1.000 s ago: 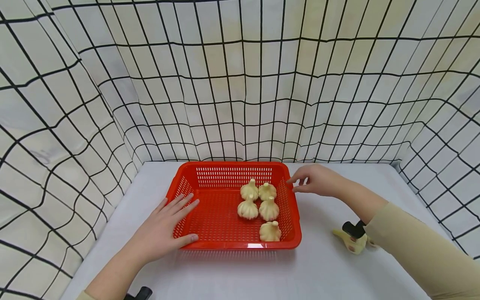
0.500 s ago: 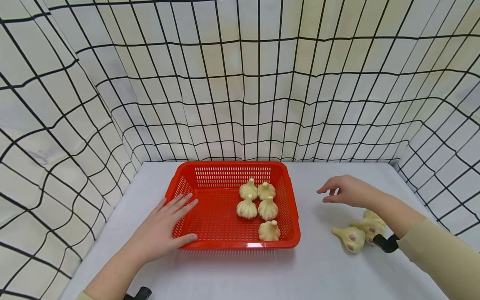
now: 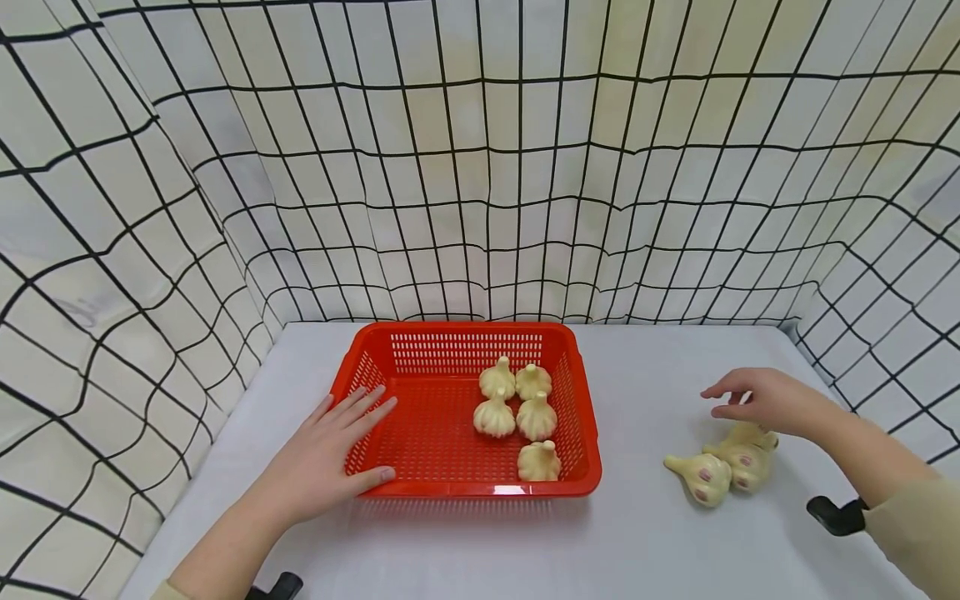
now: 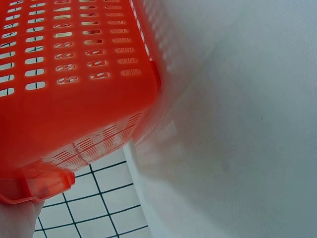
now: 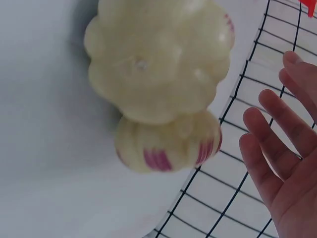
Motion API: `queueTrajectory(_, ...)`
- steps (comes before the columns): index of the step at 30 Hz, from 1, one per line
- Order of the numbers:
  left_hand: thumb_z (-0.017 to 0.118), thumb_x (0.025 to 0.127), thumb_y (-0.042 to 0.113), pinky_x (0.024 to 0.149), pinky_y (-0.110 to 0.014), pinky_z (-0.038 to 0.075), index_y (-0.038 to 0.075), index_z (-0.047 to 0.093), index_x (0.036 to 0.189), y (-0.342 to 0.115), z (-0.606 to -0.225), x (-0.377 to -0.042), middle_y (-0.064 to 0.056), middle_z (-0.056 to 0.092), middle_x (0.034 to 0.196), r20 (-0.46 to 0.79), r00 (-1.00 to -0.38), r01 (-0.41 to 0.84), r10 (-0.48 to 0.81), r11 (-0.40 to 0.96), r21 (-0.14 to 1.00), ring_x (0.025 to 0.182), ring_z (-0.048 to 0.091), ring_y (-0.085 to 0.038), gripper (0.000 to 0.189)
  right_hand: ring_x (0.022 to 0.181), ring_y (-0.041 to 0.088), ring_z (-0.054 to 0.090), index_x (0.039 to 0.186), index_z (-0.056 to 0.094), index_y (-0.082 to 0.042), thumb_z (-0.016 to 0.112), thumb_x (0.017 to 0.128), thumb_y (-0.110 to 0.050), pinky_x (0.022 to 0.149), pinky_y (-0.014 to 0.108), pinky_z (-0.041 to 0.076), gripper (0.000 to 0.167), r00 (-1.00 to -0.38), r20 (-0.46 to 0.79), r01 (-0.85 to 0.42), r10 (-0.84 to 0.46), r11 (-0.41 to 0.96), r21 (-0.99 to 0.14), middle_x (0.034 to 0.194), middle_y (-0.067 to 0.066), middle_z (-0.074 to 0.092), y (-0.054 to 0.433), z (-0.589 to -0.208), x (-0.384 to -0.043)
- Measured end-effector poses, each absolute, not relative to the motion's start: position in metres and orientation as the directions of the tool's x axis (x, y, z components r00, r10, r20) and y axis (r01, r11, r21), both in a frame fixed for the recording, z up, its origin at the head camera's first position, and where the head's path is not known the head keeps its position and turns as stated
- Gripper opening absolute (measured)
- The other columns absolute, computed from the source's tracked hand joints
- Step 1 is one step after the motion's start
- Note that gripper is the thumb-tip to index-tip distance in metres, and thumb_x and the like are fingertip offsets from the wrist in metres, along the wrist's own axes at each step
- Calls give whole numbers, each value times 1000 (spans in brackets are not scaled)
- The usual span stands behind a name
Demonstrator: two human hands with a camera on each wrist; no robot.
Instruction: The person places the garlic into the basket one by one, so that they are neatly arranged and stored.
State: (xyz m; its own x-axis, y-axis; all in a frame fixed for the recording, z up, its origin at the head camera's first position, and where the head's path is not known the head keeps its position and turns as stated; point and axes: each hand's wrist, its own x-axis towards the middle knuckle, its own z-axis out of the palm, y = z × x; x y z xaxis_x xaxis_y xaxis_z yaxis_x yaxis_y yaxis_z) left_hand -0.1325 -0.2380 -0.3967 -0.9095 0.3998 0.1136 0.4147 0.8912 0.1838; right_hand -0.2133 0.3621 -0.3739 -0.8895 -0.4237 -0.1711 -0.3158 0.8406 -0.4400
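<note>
A red plastic basket (image 3: 472,492) stands mid-table with several garlic bulbs (image 3: 537,417) grouped in its right half. Over its left rim lies my left hand (image 3: 330,454), fingers spread and straight, thumb on the near corner. To the right, my right hand (image 3: 772,402) hovers with loosely bent fingers and nothing in them. Just below that hand, a small cluster of garlic bulbs (image 3: 705,477) rests on the white cloth; the hand partly covers the rear of it. The right wrist view shows the garlic bulbs (image 5: 158,59) close up, apart from the relaxed fingers (image 5: 262,148).
A black grid net (image 3: 487,200) over white sheeting walls the back and both sides of the table (image 3: 637,533). Dark wrist-camera mounts (image 3: 836,515) project near both wrists. White cloth lies between the basket and the right-hand garlic.
My right hand has moved right, away from the basket's right rim to above the loose garlic, uncovering more of that cluster. My left hand and the basket have stayed put.
</note>
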Motion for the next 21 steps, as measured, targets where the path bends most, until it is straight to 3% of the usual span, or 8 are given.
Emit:
queueTrajectory(6,68,83,62,120,-56,10,26,36,155,-238,-397,-133,-1,27,162,114,-909,415,400,892,182,147,26,-31,87,78,13,61,122,70,-8,75,87,-33,63,26,52,43,-909,-186,-277,-373,874,-398,114,9,66,381,-377,-210)
queueTrajectory(14,68,83,62,121,-52,6,26,36,155,-238,-397,-134,-1,27,162,111,-910,414,399,892,180,148,25,-30,86,97,20,54,121,71,-12,76,85,-38,67,28,48,45,-912,-199,-270,-358,892,-363,120,9,63,398,-387,-205)
queueTrajectory(21,68,83,62,121,-52,6,26,36,155,-239,-397,-133,-1,27,162,112,-911,412,398,893,179,148,25,-30,86,86,15,50,126,68,-7,77,85,-36,61,26,46,50,-904,-236,-243,-357,882,-405,114,6,62,404,-393,-205)
